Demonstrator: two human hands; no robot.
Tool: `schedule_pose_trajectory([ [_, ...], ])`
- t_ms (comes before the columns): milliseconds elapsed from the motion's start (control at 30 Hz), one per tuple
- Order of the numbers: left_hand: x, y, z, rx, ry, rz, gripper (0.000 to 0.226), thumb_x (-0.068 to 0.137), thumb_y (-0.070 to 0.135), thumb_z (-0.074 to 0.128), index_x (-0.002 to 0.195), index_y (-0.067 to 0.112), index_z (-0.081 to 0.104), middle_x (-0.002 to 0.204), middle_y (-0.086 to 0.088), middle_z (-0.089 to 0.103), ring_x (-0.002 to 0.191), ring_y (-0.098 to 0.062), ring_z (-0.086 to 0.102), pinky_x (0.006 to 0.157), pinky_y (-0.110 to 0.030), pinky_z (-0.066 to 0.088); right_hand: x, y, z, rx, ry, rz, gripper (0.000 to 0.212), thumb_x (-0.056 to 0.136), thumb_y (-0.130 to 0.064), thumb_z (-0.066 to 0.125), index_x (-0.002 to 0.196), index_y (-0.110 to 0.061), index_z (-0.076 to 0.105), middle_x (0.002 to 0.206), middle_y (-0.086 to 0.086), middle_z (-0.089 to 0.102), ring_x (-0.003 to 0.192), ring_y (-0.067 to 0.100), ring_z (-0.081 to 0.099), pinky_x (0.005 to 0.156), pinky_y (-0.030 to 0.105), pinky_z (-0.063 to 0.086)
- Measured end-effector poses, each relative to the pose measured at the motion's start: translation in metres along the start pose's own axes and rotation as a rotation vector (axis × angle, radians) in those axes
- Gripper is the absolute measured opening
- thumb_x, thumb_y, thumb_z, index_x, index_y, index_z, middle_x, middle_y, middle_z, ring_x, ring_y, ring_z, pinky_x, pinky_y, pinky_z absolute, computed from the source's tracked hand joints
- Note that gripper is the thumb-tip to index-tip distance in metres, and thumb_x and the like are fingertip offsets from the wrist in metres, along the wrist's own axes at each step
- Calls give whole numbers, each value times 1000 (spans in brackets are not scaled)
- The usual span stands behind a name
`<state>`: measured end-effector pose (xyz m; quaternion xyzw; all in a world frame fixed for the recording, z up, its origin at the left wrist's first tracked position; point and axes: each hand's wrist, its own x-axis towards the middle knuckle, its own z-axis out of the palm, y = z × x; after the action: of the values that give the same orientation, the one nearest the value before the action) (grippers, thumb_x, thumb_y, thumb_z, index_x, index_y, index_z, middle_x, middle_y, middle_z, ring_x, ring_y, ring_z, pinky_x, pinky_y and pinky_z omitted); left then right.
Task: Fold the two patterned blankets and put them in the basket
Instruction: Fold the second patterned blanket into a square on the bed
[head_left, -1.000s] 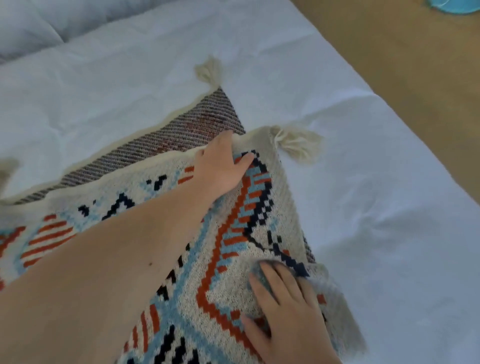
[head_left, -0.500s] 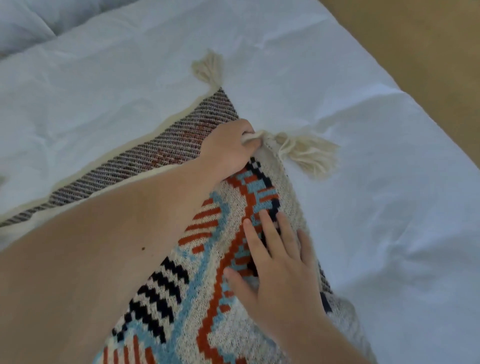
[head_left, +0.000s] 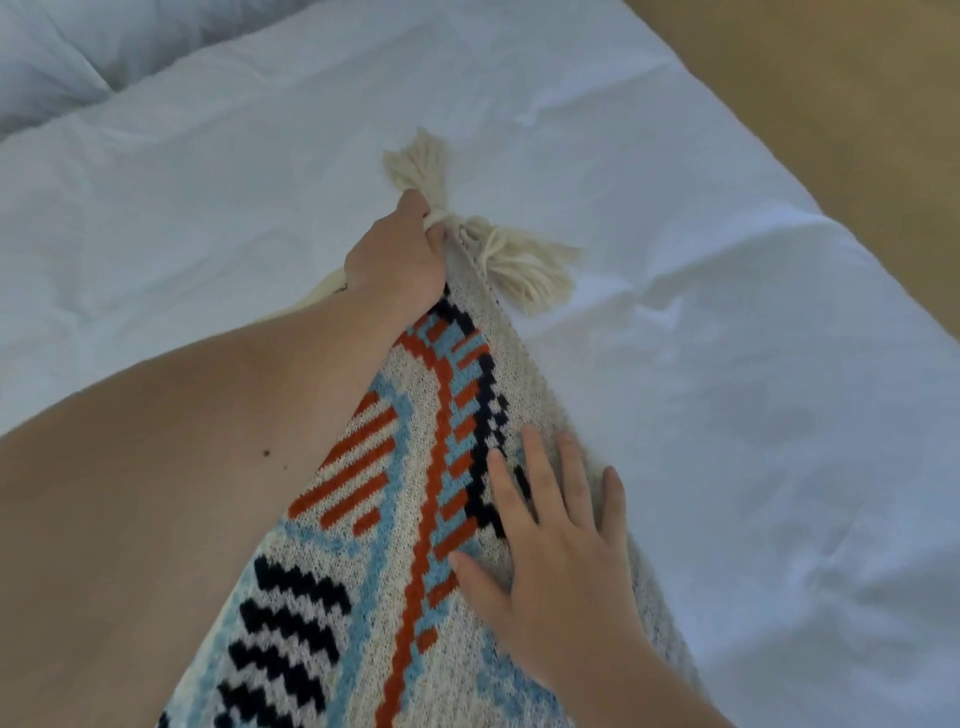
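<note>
A knitted patterned blanket (head_left: 400, 519) with orange, light blue and black motifs on cream lies on the white bed. My left hand (head_left: 400, 260) pinches its far corner, where two cream tassels (head_left: 514, 265) now meet. My right hand (head_left: 550, 551) lies flat with spread fingers on the blanket's right edge. My left forearm covers much of the blanket's left part. No basket and no second blanket are in view.
The white bed sheet (head_left: 727, 415) spreads all round the blanket, with a rumpled white duvet (head_left: 78, 57) at the far left. The bed's right edge runs diagonally, and tan floor (head_left: 857, 130) lies beyond it.
My left hand carried the top corner forward onto the lower layer's far corner, so the striped underside is now covered and both tassels meet. My right hand slid up along the right edge.
</note>
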<state>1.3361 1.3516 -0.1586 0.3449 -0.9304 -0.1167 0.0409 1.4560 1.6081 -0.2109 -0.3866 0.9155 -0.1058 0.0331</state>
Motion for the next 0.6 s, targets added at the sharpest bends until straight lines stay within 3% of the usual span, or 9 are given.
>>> schedule_pose_trajectory([
  [100,8,3,3,23,-93,-42,41,98,62,35,109,27,55,89,10,59,80,-16,61,69,-33,45,13,-2,-2,20,20,3,77,94,-70,27,149,-19,42,159,11,30,147,37,23,110,58,17],
  [167,10,5,4,20,-172,-20,47,90,74,37,86,31,56,76,13,53,68,-12,55,68,-31,46,23,-3,-3,25,24,6,77,93,-69,30,150,-19,41,160,11,28,147,38,23,111,57,17],
  [233,10,5,6,-10,-197,22,48,90,71,43,71,28,47,68,11,46,63,-13,48,62,-28,40,34,-4,-4,19,37,13,76,91,-69,34,149,-20,42,159,12,30,145,40,27,115,58,20],
  [267,11,4,7,-24,-171,44,44,92,68,45,74,28,49,72,12,49,67,-13,49,62,-28,37,39,-4,-5,9,46,16,76,90,-68,35,148,-20,43,158,12,32,144,41,30,112,57,23],
  [333,17,4,2,-43,-60,62,35,97,61,45,99,28,58,94,11,56,83,-13,52,70,-29,36,47,-4,-8,-7,59,21,75,89,-67,37,146,-20,46,156,12,36,141,42,34,106,54,27],
  [433,33,5,-17,-85,76,35,40,101,55,43,126,25,55,119,6,59,104,-19,55,80,-30,34,53,-4,-9,-5,50,21,74,88,-66,37,145,-19,50,154,13,39,140,41,38,104,51,36],
  [533,42,-1,-19,-46,-27,-3,37,100,55,43,112,23,58,109,5,58,96,-19,55,79,-31,38,54,-3,-5,10,12,26,73,89,-65,34,144,-18,50,154,14,39,139,39,40,103,52,41],
  [600,43,-8,-4,-51,-165,-26,29,103,46,43,94,21,54,99,0,58,84,-18,53,67,-30,38,51,-4,-3,14,-5,27,73,91,-64,33,144,-17,50,154,15,39,139,39,40,104,52,39],
])
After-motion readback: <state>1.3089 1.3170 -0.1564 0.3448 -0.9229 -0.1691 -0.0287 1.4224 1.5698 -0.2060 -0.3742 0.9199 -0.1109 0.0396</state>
